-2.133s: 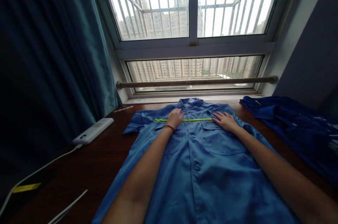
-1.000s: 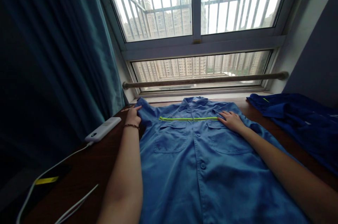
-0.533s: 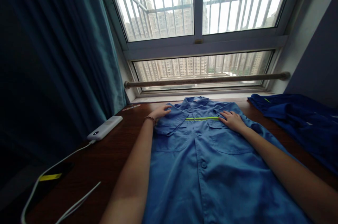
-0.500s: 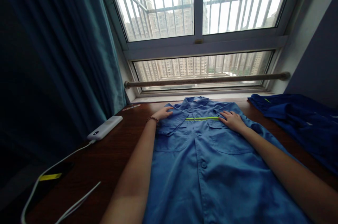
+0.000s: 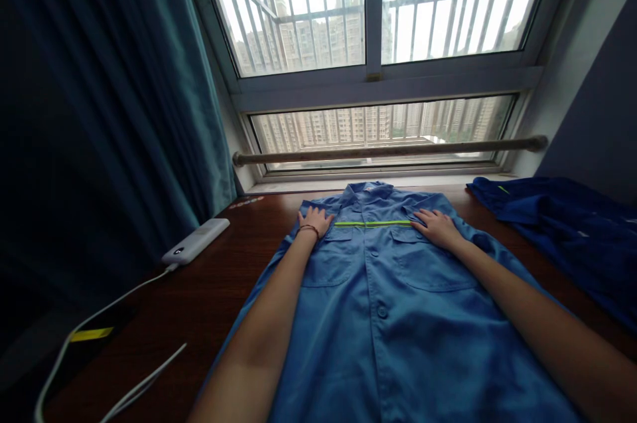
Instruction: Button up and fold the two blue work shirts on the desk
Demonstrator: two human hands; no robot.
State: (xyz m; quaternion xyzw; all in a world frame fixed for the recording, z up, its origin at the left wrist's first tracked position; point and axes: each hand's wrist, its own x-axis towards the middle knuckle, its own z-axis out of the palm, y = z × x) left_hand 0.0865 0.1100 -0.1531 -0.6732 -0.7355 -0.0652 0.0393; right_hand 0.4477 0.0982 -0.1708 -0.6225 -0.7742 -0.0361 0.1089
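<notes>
A blue work shirt with a yellow-green reflective stripe lies front-up and buttoned on the dark wooden table, collar toward the window. My left hand lies flat with fingers spread on the shirt's left shoulder, where the sleeve is folded in. A beaded bracelet circles that wrist. My right hand rests flat and open on the right chest, above the pocket.
A white power bank with a white cable lies left of the shirt. A darker blue garment is heaped at the right. A teal curtain hangs on the left, a barred window ahead.
My left hand went from the chest out to the left sleeve, folded it inward over the shoulder, and now presses flat there. My right hand has stayed put.
</notes>
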